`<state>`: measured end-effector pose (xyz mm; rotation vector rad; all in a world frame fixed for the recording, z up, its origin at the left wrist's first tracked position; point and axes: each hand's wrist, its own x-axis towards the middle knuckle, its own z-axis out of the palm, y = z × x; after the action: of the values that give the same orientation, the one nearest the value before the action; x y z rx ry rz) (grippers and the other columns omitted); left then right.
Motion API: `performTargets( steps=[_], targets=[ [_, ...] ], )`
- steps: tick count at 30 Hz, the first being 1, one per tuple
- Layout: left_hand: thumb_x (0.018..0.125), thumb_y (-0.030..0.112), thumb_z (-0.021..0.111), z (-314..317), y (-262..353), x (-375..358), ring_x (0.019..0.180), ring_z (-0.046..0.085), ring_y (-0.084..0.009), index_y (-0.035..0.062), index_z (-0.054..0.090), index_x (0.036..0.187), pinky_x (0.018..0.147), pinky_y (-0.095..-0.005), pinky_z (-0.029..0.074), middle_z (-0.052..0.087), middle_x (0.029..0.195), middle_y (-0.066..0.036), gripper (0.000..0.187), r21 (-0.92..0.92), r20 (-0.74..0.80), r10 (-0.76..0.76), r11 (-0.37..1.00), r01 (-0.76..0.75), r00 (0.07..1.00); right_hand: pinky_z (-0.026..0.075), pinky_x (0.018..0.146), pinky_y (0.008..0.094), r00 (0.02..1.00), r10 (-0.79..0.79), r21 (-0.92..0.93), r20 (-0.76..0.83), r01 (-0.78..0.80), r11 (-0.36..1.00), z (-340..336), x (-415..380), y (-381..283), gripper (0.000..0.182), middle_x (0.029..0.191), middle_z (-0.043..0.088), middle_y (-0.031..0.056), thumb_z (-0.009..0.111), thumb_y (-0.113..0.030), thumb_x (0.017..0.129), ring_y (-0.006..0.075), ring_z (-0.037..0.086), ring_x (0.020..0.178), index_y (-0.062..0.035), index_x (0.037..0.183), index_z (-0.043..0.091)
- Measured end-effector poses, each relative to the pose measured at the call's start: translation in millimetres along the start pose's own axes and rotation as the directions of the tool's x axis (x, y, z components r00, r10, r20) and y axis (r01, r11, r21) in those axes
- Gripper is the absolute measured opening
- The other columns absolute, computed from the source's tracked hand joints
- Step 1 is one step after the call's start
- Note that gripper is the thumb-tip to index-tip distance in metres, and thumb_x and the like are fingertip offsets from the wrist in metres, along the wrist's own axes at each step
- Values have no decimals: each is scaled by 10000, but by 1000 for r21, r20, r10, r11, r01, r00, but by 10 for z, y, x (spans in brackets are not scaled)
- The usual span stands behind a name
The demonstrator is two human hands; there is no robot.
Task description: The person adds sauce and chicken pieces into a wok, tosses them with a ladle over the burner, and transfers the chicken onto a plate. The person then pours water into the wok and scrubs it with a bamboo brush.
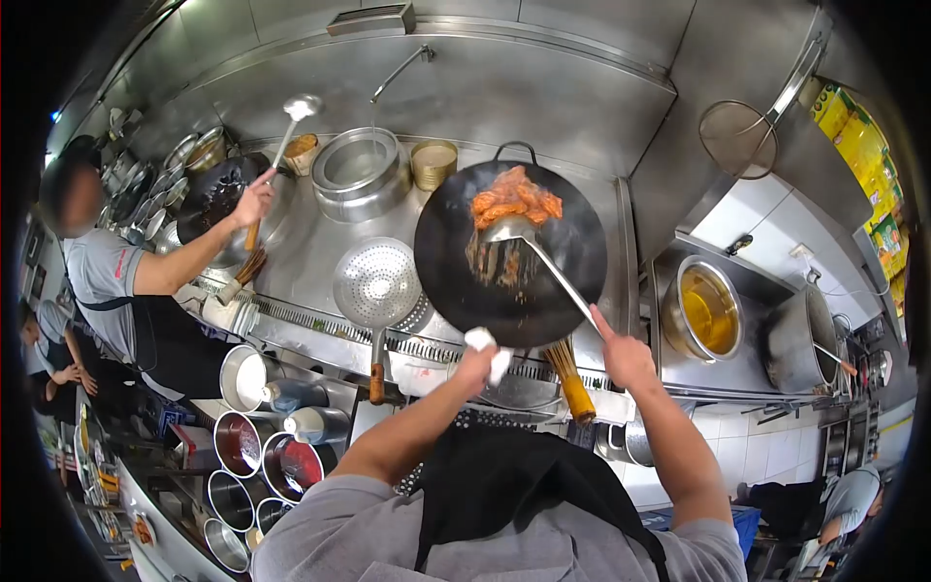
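Observation:
A large black wok (441,242) sits on the range in front of me, with reddish-orange pieces of food (516,199) heaped toward its far side. My right hand (628,361) grips the long handle of a metal ladle (562,276), whose bowl rests against the near side of the food. Browned bits lie on the wok's surface below the bowl. At the wok's near left rim, my left hand (473,369) is closed on a folded white cloth (499,365); whether it also grips the wok's rim or handle is hidden.
Left of the wok lies a perforated strainer (378,281), with a metal pot (361,175) and a tin can (433,165) behind. A bamboo brush (572,383) stands near my right hand. Right is a pot of yellow oil (713,310). A co-worker (136,262) holds another ladle at left.

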<state>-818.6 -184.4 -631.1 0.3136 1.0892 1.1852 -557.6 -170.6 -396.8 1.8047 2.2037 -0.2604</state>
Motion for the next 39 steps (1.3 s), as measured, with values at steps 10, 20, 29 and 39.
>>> performTargets(
  steps=[10,20,29,39],
  targets=[
    [1001,305,477,809,1414,-543,644,632,-194,102,603,1001,486,-349,456,671,815,-42,239,-4,19,-236,972,236,972,482,929,466,956,-263,307,128,213,927,-560,-741,640,858,1273,575,266,653,-100,841,446,609,1046,-323,1543,213],
    [955,180,525,263,388,327,788,686,-225,-24,589,1098,657,-369,550,687,943,-116,257,-12,28,15,1000,-15,999,511,840,508,997,31,71,74,-37,997,-8,318,87,828,1015,673,260,603,-177,885,420,660,893,-371,1547,144],
    [951,193,529,595,1241,-280,659,659,-219,47,594,1002,512,-378,502,670,814,-67,168,-49,-10,-155,987,154,988,477,934,477,990,-98,399,105,49,916,-205,-614,402,855,1208,611,271,663,-104,851,469,585,1072,-366,1533,220],
    [972,297,473,777,1279,-77,583,604,-194,87,582,983,448,-335,433,648,775,-57,237,70,62,-184,981,179,981,472,969,460,973,-221,361,63,184,914,-95,-311,675,821,1196,625,251,608,-152,858,441,610,1062,-377,1537,206]
  ],
)
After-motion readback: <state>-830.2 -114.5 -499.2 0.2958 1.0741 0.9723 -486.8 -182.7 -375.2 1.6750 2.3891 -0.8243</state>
